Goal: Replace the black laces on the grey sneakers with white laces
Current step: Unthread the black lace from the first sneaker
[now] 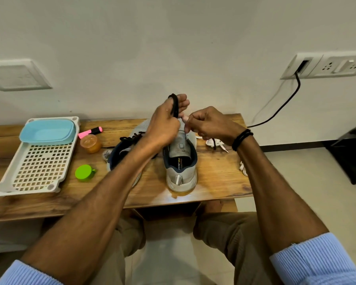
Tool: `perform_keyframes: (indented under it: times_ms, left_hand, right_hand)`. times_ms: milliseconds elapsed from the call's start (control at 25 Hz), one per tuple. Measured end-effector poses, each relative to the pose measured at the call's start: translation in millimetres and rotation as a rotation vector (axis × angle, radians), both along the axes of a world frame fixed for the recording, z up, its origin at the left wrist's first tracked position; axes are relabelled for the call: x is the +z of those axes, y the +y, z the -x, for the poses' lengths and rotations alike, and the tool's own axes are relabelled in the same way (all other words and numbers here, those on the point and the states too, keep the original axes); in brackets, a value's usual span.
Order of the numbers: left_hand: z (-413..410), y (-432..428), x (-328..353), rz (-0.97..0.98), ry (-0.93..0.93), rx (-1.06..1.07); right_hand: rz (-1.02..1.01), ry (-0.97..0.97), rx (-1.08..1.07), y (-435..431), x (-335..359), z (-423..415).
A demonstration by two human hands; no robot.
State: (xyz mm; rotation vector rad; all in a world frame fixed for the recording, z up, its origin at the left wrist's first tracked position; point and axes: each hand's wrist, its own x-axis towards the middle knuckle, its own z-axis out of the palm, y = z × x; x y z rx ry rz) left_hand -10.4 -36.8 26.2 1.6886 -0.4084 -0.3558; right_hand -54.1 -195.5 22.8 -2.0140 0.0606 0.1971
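Observation:
Two grey sneakers stand on the wooden table. The right sneaker [181,167] has its heel toward me and its tongue pulled up. The left sneaker [121,155] lies partly under my left forearm, with black lacing still on it. My left hand [167,122] grips a bunched black lace [174,105] above the right sneaker's toe. My right hand [210,125] pinches something small and pale beside it, fingers curled; what it pinches is unclear. White laces [218,144] lie on the table behind my right wrist, and more white lace [244,168] at the table's right edge.
A white perforated tray [39,167] with a light blue tub [47,130] sits at the left. A pink highlighter [90,131], an orange jar [90,143] and a green cap [84,172] lie between tray and sneakers. A black cable [282,105] hangs from the wall socket.

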Motion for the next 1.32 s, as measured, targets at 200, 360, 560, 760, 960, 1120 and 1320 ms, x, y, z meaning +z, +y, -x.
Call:
perform_keyframes:
  times_ms: [200,360,560,760,960,1120,1320]
  left_hand:
    - [-1,-6,1,0.273,0.211,0.187]
    - [-3,-6,4,0.632,0.425,0.231]
    - [-5,-10,6,0.819,0.424,0.254]
    - [-9,-9,-1,0.728,0.268,0.315]
    - [-12,-11,-3,0.737,0.214,0.416]
    - [-17,-10,-5,0.672,0.177,0.464]
    - [-13,-13,-8,0.578,0.165,0.405]
  right_hand:
    - [0.134,0.042,0.038,-17,1,4]
    - [0.499,0.05,0.051,-21,-7,-2]
    - [0.68,0.141,-0.03,-27,-15,-4]
    - [0.418,0.063,-0.392,-35,-12,-6]
    - [0.708,-0.125,-0.827,-38,-11,-5]
    - [0.405,-0.272,-0.914,-41,-8,-7]
    - [0.385,-0.303,-0.995,-41,-4,-9]
